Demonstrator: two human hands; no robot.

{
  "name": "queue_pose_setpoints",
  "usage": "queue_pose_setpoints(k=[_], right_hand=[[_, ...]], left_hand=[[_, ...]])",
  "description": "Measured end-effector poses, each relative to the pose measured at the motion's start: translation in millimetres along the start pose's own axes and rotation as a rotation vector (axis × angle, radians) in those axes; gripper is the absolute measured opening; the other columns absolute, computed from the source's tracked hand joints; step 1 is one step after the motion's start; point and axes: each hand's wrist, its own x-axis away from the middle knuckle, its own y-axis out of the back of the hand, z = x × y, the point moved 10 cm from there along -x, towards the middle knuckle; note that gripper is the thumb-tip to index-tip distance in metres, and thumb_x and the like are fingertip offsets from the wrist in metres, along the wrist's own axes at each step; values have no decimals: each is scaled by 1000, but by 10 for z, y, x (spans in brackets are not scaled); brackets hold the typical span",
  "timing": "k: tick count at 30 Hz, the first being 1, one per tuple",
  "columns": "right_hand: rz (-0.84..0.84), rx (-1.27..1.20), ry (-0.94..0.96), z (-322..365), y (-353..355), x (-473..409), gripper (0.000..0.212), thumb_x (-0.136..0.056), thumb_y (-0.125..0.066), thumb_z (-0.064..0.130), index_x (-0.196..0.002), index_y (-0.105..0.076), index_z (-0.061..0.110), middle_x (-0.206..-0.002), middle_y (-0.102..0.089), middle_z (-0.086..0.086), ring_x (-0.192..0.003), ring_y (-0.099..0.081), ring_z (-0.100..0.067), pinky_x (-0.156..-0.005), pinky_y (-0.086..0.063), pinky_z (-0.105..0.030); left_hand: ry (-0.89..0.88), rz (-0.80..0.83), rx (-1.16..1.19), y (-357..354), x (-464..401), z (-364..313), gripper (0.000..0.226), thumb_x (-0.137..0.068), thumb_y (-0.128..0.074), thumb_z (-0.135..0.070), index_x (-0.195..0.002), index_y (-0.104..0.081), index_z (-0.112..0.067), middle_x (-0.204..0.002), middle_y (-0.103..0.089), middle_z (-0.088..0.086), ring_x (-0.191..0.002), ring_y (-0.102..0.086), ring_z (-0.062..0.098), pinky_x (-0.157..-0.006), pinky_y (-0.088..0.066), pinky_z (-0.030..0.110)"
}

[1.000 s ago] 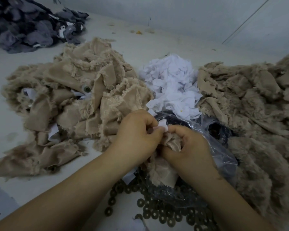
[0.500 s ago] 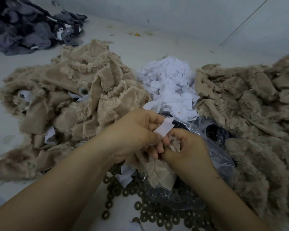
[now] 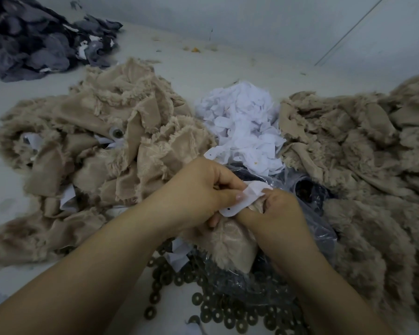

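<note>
Head view shows left hand point(image 3: 198, 189) pinching white patch point(image 3: 248, 195), right hand point(image 3: 278, 213) gripping plush piece point(image 3: 235, 247), seemingly joining them; next, probably aligning the patch's hole.

Tan fabric heap point(image 3: 102, 146) left, tan fur heap point(image 3: 363, 165) right, white paper scraps point(image 3: 244, 126) between; grey cloth pile point(image 3: 34, 44) far back-left; dark rings point(image 3: 218, 315) nearest.

1. Paper strip point(image 3: 243, 199): 1.0 s ago only a white tip showed above the fur piece point(image 3: 232, 247); now a long length is out, punched hole exposed.
2. Left hand point(image 3: 198, 192) thumb now pinches mid-strip; strip end lies against the right hand point(image 3: 278, 213).
</note>
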Motion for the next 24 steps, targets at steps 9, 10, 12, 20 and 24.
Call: queue_pose_setpoints(k=[9,10,12,20,24], right_hand=[[-35,-16,-48,-52,41,7,17,-79,-77,0,-90,-78,13,-80,-77,-4,-78,-74,-19,-68,-63,-37],[-43,-18,-42,-46,52,9,18,-78,-78,0,-87,-77,15,-78,-77,-3,-74,-74,-16,-64,-62,-32],[-48,-15,-44,-57,60,8,17,-77,-80,3,-87,-77,16,-79,-77,-1,-73,-74,-16,-62,-62,-30],[-68,-33,-4,11,71,24,18,-74,-84,8,-91,-78,9,-76,-77,-3,-71,-75,-19,-58,-60,-30],[-83,22,14,43,57,26,16,-74,-86,14,-88,-78,11,-75,-77,-3,-74,-74,-25,-62,-61,-37]], left_hand=[[-50,-85,172,41,165,-26,22,-76,-78,5,-93,-70,-4,-69,-66,10,-56,-58,19,-49,-49,22],[-63,-109,187,39,184,-17,22,-75,-79,6,-92,-70,-5,-69,-66,9,-57,-57,17,-51,-50,20],[-92,-146,192,29,207,-6,27,-74,-78,9,-94,-70,-7,-70,-66,9,-60,-57,16,-56,-51,21],[-151,-221,118,108,243,-73,31,-82,-66,14,-98,-66,-12,-73,-62,13,-63,-64,34,-58,-56,37],[-112,-143,14,124,168,-71,29,-82,-65,17,-96,-60,-8,-64,-61,3,-54,-67,28,-50,-54,34]])
